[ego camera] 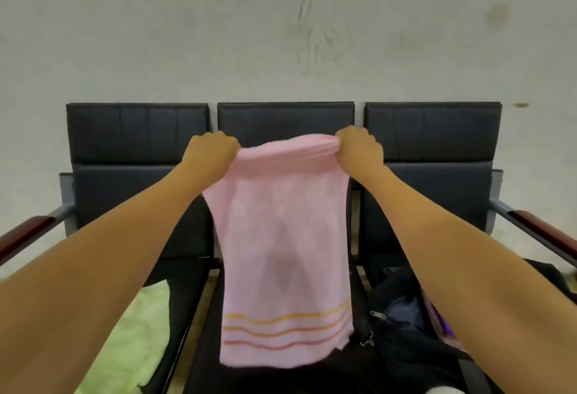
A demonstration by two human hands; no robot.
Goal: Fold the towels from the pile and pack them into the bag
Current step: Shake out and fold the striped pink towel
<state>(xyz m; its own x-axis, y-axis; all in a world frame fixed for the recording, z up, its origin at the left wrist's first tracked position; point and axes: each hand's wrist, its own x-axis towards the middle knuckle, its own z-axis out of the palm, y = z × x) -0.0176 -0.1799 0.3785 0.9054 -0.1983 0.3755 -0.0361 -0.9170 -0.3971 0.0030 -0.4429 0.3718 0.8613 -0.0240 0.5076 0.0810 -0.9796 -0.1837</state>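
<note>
A pink towel (282, 253) with orange stripes near its lower hem hangs in the air in front of the middle seat. My left hand (210, 151) grips its top left corner and my right hand (359, 150) grips its top right corner, both held up at arm's length. A light green towel (137, 340) lies crumpled on the left seat. A dark bag (406, 325) with a metal zip pull sits open on the right seat, with something purple and pink showing inside it.
A row of three black padded chairs (137, 131) stands against a pale stained wall. Wooden armrests (543, 231) stick out at both ends. Narrow gaps between the seats show the floor.
</note>
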